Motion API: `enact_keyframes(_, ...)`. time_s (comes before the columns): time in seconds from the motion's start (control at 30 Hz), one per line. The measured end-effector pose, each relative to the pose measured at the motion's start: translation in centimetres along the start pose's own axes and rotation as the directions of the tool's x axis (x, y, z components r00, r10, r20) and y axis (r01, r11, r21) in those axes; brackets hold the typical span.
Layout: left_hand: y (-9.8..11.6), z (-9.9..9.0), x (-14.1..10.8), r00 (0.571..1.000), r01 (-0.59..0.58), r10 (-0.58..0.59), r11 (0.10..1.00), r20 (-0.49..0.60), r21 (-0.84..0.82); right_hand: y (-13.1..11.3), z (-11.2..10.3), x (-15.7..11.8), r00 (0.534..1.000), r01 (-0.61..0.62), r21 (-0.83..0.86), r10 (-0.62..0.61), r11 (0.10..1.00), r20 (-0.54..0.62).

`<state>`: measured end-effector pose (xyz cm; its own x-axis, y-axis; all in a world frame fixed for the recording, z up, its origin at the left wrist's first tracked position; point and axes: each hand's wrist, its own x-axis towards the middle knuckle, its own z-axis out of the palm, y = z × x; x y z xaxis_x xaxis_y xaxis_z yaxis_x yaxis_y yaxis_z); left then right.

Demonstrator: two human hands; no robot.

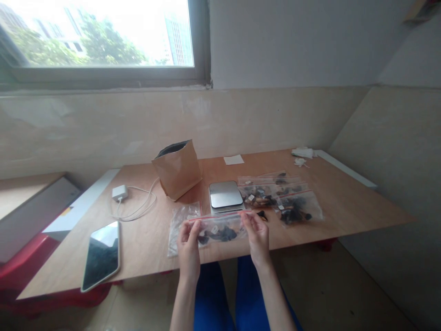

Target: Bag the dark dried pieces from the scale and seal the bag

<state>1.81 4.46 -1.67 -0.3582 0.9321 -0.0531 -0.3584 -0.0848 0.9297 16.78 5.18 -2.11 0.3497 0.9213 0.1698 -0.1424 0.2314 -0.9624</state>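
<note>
Clear bag stretched between two hands before the scale

The clear bag (pixel 237 225) is on the person's side of the scale (pixel 225 195); the left hand (pixel 189 250) grips one upper corner between thumb and fingers, the right hand (pixel 258 236) pinches the other; this spread grip likely holds the red strip (pixel 220 215) taut and lets the contents sag low. The plastic looks thin and creased, with dark, irregular pieces (pixel 225 234) and a small white packet (pixel 215 229) inside; whether the seal is shut cannot be told. Right of the scale lie similar filled bags (pixel 296 207), perhaps grouped within easy reach; left of it, a flat bag (pixel 174 230) lies nearer the person, and a brown pouch (pixel 181 172) stands upright, its mouth open.
</note>
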Motion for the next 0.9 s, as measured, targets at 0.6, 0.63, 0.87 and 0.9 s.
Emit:
enact_keyframes(0.6, 0.08, -0.24, 0.21, 0.992, -0.038, 0.026, 0.995, 0.121, 0.096, -0.17, -0.75, 0.10, 0.982, 0.089, -0.102, -0.070, 0.991, 0.174)
enact_keyframes(0.63, 0.04, -0.30, 0.23, 0.992, -0.036, 0.024, 0.995, 0.122, 0.095, -0.27, -0.71, 0.10, 0.979, 0.098, -0.106, -0.077, 0.989, 0.187)
enact_keyframes(0.87, 0.51, -0.58, 0.18, 0.993, -0.016, 0.000, 0.991, 0.118, 0.133, -0.27, -0.35, 0.05, 0.981, 0.144, -0.131, -0.124, 0.981, 0.147)
enact_keyframes(0.9, 0.63, -0.58, 0.14, 0.993, -0.017, 0.000, 0.990, 0.116, 0.140, -0.24, -0.35, 0.04, 0.983, 0.143, -0.133, -0.124, 0.981, 0.137)
